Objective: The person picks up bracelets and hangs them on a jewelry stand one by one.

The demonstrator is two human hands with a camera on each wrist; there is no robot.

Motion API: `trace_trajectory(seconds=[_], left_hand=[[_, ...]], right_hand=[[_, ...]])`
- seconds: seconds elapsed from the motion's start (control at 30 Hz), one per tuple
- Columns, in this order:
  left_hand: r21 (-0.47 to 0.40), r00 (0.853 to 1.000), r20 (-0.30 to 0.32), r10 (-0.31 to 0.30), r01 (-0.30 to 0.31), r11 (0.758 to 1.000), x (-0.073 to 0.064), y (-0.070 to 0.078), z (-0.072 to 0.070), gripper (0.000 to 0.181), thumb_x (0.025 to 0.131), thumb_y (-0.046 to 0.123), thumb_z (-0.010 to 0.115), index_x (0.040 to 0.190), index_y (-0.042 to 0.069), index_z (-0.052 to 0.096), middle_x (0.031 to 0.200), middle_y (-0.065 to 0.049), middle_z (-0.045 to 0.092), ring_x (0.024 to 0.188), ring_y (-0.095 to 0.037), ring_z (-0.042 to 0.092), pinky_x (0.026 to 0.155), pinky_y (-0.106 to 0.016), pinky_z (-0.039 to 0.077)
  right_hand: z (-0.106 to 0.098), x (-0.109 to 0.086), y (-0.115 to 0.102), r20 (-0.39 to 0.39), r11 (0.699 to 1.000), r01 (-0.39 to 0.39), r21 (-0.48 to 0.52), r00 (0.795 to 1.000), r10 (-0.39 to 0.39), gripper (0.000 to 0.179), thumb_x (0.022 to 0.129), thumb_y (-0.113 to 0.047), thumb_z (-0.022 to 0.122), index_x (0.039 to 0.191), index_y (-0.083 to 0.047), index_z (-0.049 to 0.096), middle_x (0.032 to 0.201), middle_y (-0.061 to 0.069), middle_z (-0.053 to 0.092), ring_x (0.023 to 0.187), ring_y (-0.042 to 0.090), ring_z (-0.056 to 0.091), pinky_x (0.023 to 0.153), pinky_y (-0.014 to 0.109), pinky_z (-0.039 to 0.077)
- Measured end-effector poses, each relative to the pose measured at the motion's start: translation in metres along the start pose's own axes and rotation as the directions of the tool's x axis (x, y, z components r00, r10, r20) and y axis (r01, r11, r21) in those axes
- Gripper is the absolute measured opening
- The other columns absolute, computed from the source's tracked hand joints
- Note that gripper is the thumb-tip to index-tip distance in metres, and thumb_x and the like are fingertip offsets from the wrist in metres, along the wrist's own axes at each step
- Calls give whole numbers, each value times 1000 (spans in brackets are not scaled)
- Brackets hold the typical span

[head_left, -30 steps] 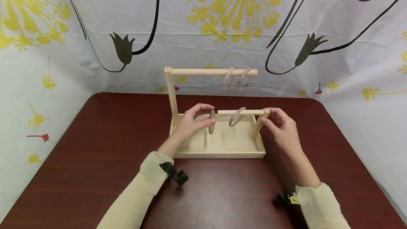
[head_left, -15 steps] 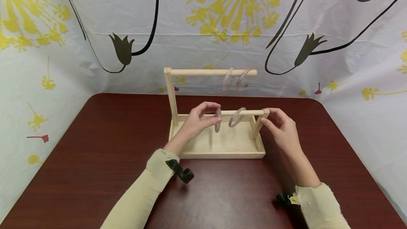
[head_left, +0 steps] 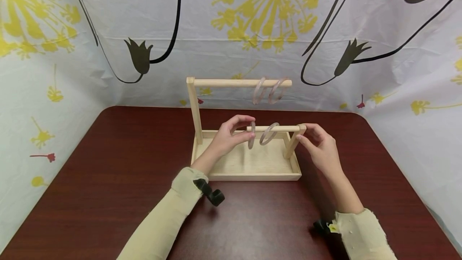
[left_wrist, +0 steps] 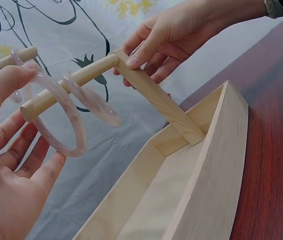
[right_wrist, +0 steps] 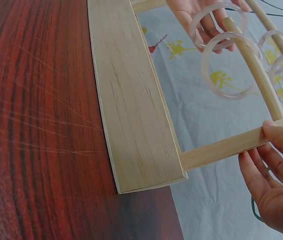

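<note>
My left hand [head_left: 224,139] pinches a pale, translucent bangle [left_wrist: 76,122] between thumb and fingers. The free end of the lower wooden bar [left_wrist: 37,104] pokes through this bangle, as the left wrist view shows. Further along the same bar hangs a second bangle [head_left: 262,139], tilted. My right hand [head_left: 322,149] grips the top of the short post [head_left: 293,145] where that bar joins it, thumb on the near side. Both bars belong to a light wooden bangle stand with a shallow tray base [head_left: 252,177].
Behind and higher, the stand's upper bar [head_left: 223,83] carries two more bangles [head_left: 255,96], near its free right end. A tall post [head_left: 195,111] supports it at the left. The stand sits on a dark red-brown table [head_left: 108,179], with a patterned white cloth [head_left: 231,27] behind.
My left hand has moved right with its bangle, from just left of the lower bar's free end to around that end, nearer the second bangle. The right hand has stayed on the post.
</note>
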State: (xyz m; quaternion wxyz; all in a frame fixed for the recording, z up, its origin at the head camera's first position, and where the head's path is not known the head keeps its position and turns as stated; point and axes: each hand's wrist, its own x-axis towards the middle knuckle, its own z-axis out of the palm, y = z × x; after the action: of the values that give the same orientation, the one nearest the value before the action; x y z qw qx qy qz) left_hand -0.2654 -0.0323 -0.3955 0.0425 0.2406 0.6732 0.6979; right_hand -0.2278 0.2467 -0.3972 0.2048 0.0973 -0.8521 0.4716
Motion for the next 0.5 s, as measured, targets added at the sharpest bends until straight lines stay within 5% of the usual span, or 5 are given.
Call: trace_trajectory(seconds=[0.5], left_hand=[[-22,999,34,-1,1,1000,2,-9,5,40,92,1,66,132,0,58,137,-18,58,123,-20,58,96,-27,50]], right_hand=[[1,-1,0,-6,1000,-8,3,1000,8,28,92,-6,71,118,1,64,95,-33,59,90,-15,58,82,5,45]])
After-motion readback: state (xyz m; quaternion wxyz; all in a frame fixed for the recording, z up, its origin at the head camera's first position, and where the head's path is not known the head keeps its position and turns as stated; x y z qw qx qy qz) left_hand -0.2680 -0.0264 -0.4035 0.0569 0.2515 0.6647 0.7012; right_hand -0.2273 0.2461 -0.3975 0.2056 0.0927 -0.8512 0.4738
